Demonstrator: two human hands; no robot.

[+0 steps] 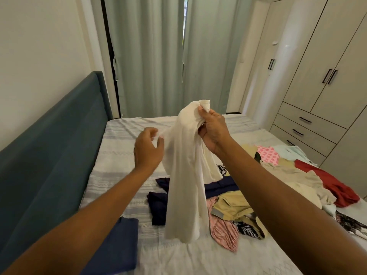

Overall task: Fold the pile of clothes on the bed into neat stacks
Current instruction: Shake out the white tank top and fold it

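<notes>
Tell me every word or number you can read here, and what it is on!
None: no word, number, label or brand can be read anywhere here.
The white garment held up shows no tag or print.
The pink cloth and the black-and-white cloth bear only patterns, no letters.
The wardrobe doors are plain.

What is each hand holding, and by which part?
Right hand grips the cream-white cloth garment by its bunched top; left hand pinches its side edge.
</notes>
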